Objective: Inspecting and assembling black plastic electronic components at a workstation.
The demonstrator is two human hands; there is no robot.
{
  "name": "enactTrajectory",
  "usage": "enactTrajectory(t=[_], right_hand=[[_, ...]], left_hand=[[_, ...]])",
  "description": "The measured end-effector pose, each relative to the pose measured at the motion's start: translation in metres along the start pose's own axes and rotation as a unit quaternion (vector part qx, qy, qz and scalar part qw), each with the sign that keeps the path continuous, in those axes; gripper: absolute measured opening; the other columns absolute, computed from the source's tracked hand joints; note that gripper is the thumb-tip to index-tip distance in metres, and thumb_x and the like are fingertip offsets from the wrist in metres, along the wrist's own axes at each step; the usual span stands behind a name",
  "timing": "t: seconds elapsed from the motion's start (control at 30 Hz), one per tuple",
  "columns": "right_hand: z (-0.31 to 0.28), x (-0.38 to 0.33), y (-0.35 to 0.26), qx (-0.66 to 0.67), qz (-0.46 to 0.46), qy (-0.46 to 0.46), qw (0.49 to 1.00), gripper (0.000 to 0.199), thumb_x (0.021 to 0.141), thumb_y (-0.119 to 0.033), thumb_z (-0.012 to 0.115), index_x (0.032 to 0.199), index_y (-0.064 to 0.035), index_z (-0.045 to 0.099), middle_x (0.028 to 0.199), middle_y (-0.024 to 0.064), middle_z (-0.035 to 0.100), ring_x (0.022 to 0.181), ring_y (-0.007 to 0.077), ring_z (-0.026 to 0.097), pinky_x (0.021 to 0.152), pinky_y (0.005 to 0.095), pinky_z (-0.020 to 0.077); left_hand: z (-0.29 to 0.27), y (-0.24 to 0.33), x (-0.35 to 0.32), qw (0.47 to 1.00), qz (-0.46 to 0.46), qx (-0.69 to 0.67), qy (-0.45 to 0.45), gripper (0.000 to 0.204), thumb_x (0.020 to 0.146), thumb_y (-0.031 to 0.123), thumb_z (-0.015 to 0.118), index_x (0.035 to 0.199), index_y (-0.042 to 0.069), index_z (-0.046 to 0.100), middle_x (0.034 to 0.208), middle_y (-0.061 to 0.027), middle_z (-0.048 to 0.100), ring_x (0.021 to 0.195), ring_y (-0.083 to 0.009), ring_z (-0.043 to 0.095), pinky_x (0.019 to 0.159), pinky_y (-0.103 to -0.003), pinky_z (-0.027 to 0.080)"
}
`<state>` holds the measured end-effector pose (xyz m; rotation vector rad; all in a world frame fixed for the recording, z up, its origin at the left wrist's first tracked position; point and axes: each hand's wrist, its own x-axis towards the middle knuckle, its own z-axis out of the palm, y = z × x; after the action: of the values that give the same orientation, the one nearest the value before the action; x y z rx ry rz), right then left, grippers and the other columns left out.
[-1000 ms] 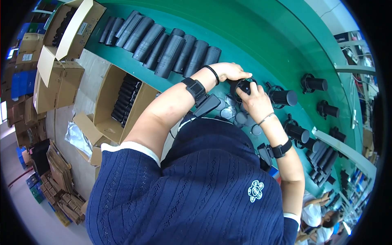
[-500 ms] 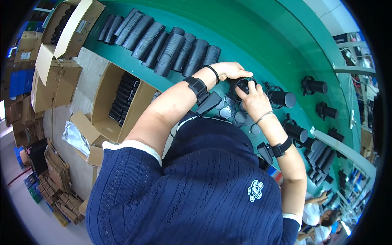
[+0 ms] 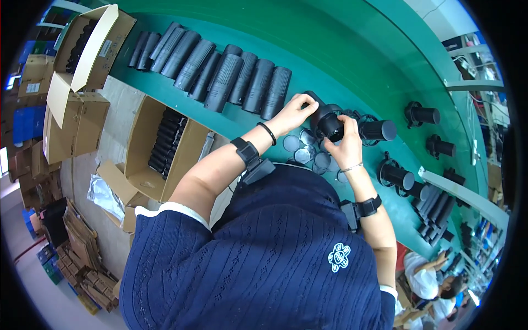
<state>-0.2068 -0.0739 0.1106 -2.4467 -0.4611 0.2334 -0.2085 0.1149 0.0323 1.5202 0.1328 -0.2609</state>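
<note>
My right hand [image 3: 347, 144] grips a black cylindrical housing [image 3: 330, 125] by its round open end, thumb and fingers on either side of the rim. The housing's opening is turned toward me. To its left, my left hand [image 3: 294, 114] has its fingertips pinched together next to the far end of the housing; whatever they hold, if anything, is too small to make out. Several round clear and grey discs [image 3: 291, 143] lie on the green bench just below my hands. Another black cylinder with a ring-shaped head [image 3: 378, 130] lies to the right of my right hand.
Black textured tubes [image 3: 224, 82] lie in a row on the green bench [image 3: 181, 99] at the far left. More ringed cylinders [image 3: 423, 115] and a stack of tubes [image 3: 434, 212] are on the right. An open carton [image 3: 146, 176] with black tubes stands at left. People [image 3: 423, 280] sit at lower right.
My left hand has drawn back left from the housing's rim, its fingers now pinched. My right hand has shifted from over the opening to its right side, and the opening now shows.
</note>
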Motion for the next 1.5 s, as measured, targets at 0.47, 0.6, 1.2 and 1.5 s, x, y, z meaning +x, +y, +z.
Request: enactTrajectory(t=[0.47, 0.6, 1.2, 1.5], right_hand=[[-0.003, 0.008, -0.015, -0.07, -0.083, -0.054, 0.993, 0.065, 0.058, -0.003, 0.07, 0.12, -0.0057, 0.052, 0.101, 0.0145, 0.048, 0.094, 0.0357, 0.055, 0.077, 0.0404, 0.0485], [-0.002, 0.01, -0.013, -0.062, -0.086, -0.062, 0.992, 0.066, 0.058, -0.003, 0.069, 0.121, -0.0065, 0.052, 0.1, 0.0142, 0.047, 0.093, 0.0351, 0.056, 0.077, 0.04, 0.0486], [0.011, 0.003, -0.003, 0.072, -0.001, 0.047, 0.996, 0.065, 0.061, -0.017, 0.082, 0.113, 0.0004, 0.047, 0.106, 0.0155, 0.052, 0.097, 0.0273, 0.055, 0.083, 0.036, 0.0468], [0.001, 0.006, -0.009, 0.034, -0.074, 0.068, 0.994, 0.056, 0.061, -0.005, 0.073, 0.112, -0.0023, 0.052, 0.104, 0.0158, 0.052, 0.095, 0.0351, 0.058, 0.078, 0.0386, 0.0501]], left_hand=[[0.007, 0.01, 0.016, 0.99, -0.092, -0.109, -0.003, 0.04, 0.092, 0.033, 0.059, 0.106, -0.004, 0.062, 0.134, -0.0101, 0.036, 0.119, -0.0204, 0.042, 0.098, -0.032, 0.036], [0.002, 0.006, 0.022, 0.988, -0.111, -0.105, -0.026, 0.042, 0.091, 0.032, 0.061, 0.108, -0.006, 0.061, 0.13, -0.0111, 0.037, 0.118, -0.0204, 0.042, 0.098, -0.032, 0.036], [0.01, 0.006, 0.003, 0.966, 0.014, -0.254, 0.032, 0.014, 0.09, 0.018, 0.06, 0.081, 0.007, 0.06, 0.12, 0.0008, 0.036, 0.108, -0.0111, 0.044, 0.089, -0.027, 0.038], [0.005, 0.001, -0.001, 0.963, 0.045, -0.267, -0.002, 0.014, 0.091, 0.017, 0.057, 0.083, 0.005, 0.06, 0.125, -0.0011, 0.034, 0.104, -0.0121, 0.047, 0.082, -0.03, 0.041]])
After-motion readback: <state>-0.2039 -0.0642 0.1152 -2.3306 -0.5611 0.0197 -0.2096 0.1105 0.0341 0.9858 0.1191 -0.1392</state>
